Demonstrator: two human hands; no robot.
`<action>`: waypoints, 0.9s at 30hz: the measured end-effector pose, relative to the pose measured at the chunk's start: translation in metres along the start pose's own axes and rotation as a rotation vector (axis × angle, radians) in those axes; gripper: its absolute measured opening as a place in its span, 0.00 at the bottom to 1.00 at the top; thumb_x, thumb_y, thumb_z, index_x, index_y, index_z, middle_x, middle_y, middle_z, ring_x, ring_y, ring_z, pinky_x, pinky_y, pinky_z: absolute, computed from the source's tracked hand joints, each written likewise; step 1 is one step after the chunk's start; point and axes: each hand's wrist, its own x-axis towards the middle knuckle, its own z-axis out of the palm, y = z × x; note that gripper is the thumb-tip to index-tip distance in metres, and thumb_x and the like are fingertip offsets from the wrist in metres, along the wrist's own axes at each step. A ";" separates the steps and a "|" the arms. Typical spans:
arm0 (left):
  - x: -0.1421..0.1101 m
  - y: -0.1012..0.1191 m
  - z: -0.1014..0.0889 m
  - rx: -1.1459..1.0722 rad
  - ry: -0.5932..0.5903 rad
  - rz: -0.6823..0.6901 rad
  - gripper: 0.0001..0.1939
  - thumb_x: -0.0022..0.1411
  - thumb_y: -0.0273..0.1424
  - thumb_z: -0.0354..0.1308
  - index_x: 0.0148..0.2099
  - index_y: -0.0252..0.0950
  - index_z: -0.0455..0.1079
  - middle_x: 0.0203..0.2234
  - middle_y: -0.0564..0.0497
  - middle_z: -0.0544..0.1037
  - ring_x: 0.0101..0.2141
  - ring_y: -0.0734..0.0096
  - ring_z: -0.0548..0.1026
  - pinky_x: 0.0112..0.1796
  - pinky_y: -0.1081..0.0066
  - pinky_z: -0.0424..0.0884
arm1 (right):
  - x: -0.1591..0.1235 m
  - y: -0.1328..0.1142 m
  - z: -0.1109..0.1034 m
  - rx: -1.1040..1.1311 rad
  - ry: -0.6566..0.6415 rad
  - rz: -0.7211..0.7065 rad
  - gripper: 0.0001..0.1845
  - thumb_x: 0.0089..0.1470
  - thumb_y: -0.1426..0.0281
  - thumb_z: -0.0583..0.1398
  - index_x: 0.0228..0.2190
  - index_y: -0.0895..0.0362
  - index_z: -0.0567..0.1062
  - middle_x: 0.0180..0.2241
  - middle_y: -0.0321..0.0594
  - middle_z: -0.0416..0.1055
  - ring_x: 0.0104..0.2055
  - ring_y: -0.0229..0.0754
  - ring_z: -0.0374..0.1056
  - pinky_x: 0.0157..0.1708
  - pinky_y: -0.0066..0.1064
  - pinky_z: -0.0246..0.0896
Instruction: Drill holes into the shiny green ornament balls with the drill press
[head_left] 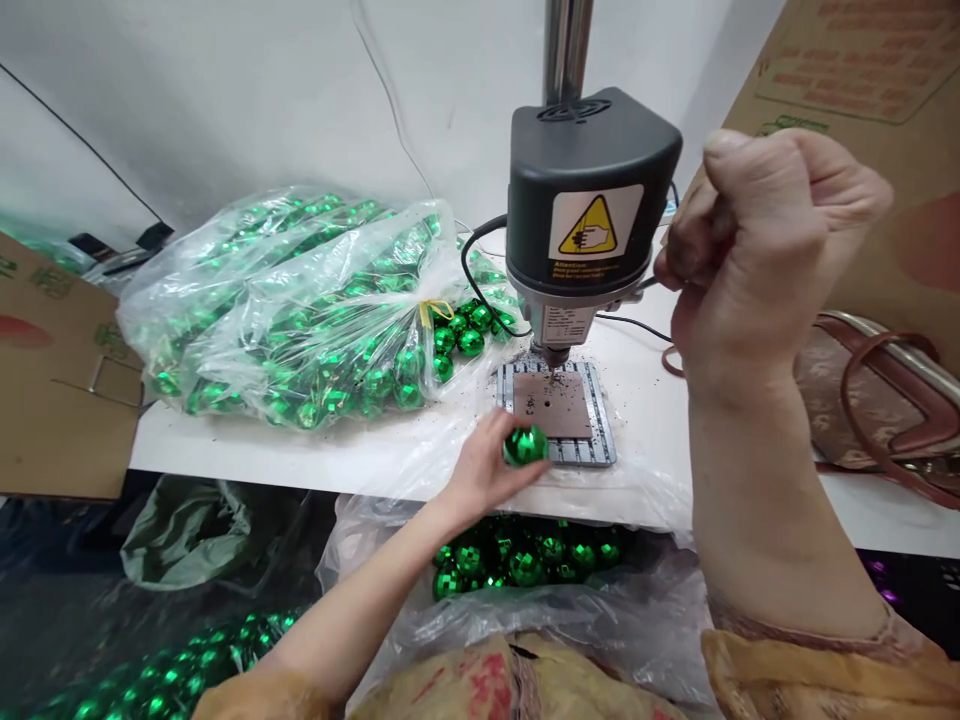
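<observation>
Between the thumb and fingers of my left hand (491, 465) is a shiny green faceted bauble (526, 445), held just in front of the drill press's slotted base (602, 440). My right hand (757, 215) is raised and closed round the drill press's lever (649, 284), most of which the fingers hide. The dark drill press (585, 190) carries a yellow warning label. Below its chuck (556, 353), a brown plate (570, 405) with a small hole lies on the base, strewn with dark shavings.
A tied clear bag (285, 310) of green baubles lies left on the white table (645, 390). More baubles (525, 562) sit in an open plastic bag below the front edge. Cardboard boxes (60, 380) flank both sides; a brown handbag (877, 390) stands right.
</observation>
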 end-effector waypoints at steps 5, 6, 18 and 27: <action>-0.062 0.013 -0.042 0.271 -0.659 0.025 0.27 0.55 0.52 0.65 0.48 0.39 0.71 0.39 0.46 0.77 0.38 0.57 0.77 0.36 0.65 0.68 | -0.006 -0.002 -0.002 -0.014 -0.011 -0.014 0.22 0.49 0.75 0.61 0.11 0.54 0.58 0.10 0.29 0.50 0.10 0.30 0.44 0.10 0.31 0.34; -0.064 0.011 -0.047 0.255 -0.676 0.012 0.26 0.57 0.53 0.64 0.48 0.39 0.71 0.38 0.47 0.78 0.37 0.57 0.77 0.36 0.66 0.69 | -0.006 -0.003 -0.002 -0.015 -0.002 -0.017 0.22 0.50 0.74 0.61 0.12 0.55 0.59 0.10 0.29 0.51 0.11 0.30 0.44 0.10 0.31 0.34; 0.135 -0.101 -0.048 0.570 0.007 0.013 0.21 0.55 0.16 0.56 0.50 0.36 0.73 0.49 0.38 0.74 0.51 0.48 0.70 0.52 0.53 0.66 | -0.005 0.002 -0.005 -0.017 0.000 -0.029 0.22 0.50 0.74 0.61 0.13 0.55 0.57 0.09 0.28 0.51 0.10 0.28 0.45 0.09 0.29 0.35; 0.112 -0.088 -0.037 -0.337 0.262 -0.122 0.19 0.58 0.40 0.65 0.48 0.37 0.71 0.39 0.49 0.77 0.37 0.69 0.75 0.39 0.68 0.74 | -0.005 0.002 -0.002 -0.008 0.031 -0.004 0.23 0.51 0.73 0.62 0.13 0.57 0.56 0.09 0.26 0.51 0.11 0.24 0.46 0.12 0.24 0.36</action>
